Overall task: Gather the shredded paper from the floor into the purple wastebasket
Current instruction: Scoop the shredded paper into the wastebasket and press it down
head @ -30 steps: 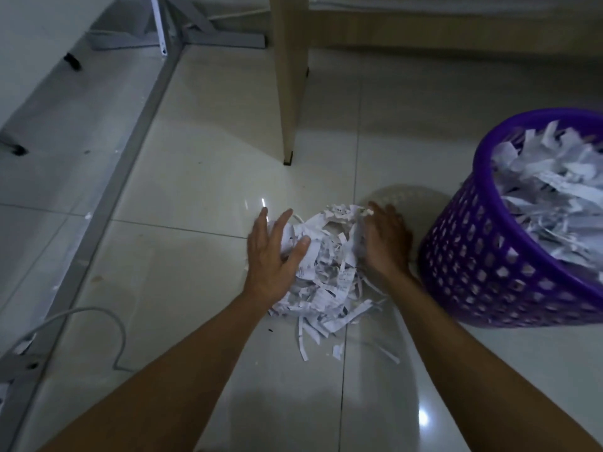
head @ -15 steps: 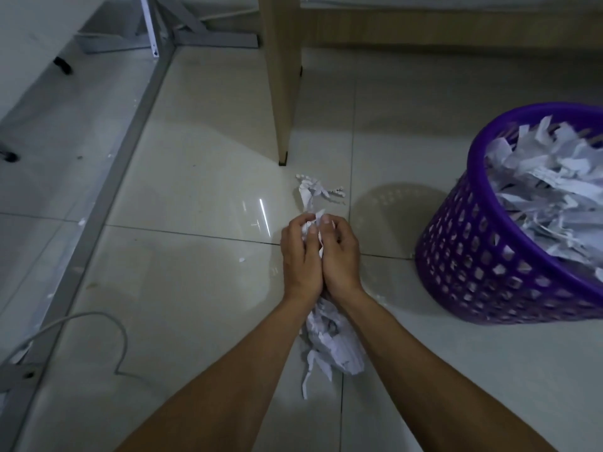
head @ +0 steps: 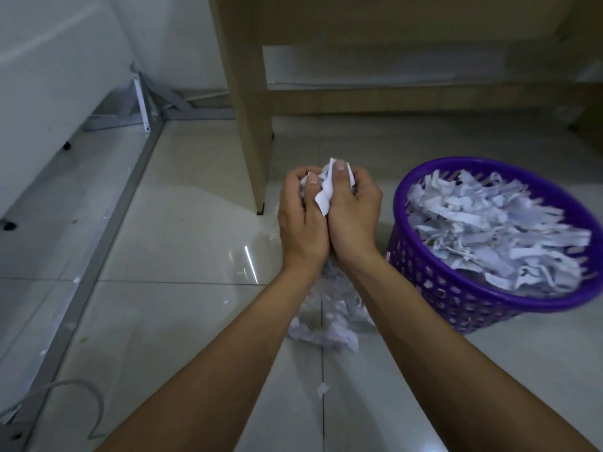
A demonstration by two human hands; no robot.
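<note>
Left hand (head: 301, 220) and right hand (head: 354, 216), pressed together, clamp a wad of white paper (head: 326, 190) left of the paper-filled purple basket (head: 456, 295) on glossy floor (head: 179, 256).

The pale tiled floor (head: 182, 230) was glossy. The purple perforated plastic wastebasket (head: 456, 288) looked smooth. White shredded paper (head: 496, 236) was matt, crumpled. The tan wooden table leg (head: 248, 125) appeared matt.

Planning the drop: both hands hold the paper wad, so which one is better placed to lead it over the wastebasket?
Right, probably. The right hand is on the side of the purple wastebasket, while the left hand is farther from it. Both grip the shredded paper, so they likely swing right together.
</note>
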